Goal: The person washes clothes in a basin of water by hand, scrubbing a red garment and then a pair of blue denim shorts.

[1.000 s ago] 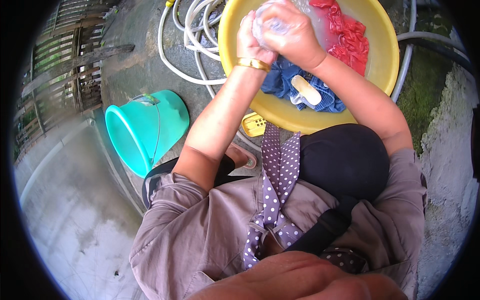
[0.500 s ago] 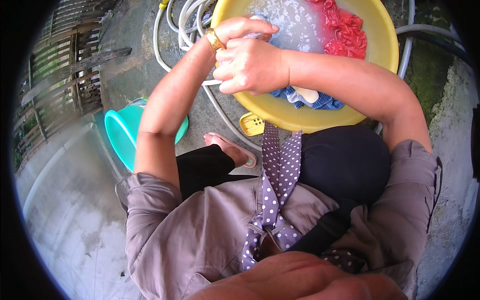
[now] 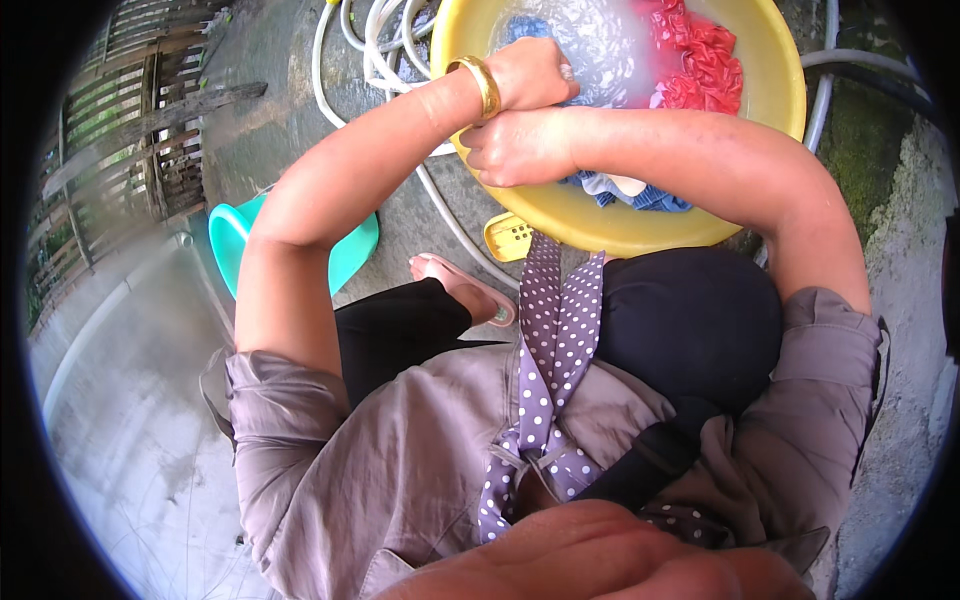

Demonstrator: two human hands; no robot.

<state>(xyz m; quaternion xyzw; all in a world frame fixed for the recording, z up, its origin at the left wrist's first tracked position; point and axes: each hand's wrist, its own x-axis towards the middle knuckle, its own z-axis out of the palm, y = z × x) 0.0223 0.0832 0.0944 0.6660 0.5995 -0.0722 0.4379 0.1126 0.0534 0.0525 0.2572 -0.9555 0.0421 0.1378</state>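
A yellow basin (image 3: 600,235) holds cloudy, sudsy water (image 3: 600,45) and wet laundry. Over its left side my left hand (image 3: 530,75), with a gold bangle at the wrist, is closed in a fist. Blue cloth (image 3: 528,28) shows beyond its knuckles and beside it, and the hand seems to grip this cloth. My right hand (image 3: 522,148) is also curled closed, just nearer than the left and almost against its wrist; what it holds is hidden. Red cloth (image 3: 705,70) lies at the basin's right. Blue-and-white laundry (image 3: 650,197) rests along the near wall.
Left of the basin, a pale hose (image 3: 440,195) coils on wet concrete. A turquoise tub (image 3: 355,250) stands partly behind my left arm. A small yellow piece with holes (image 3: 508,237) sits by the basin's near rim. At far left is a slatted wooden fence (image 3: 130,130).
My left hand has swung right and farther down over the water, turning into a fist. My right hand has shifted slightly right. More blue cloth shows beyond the left hand.
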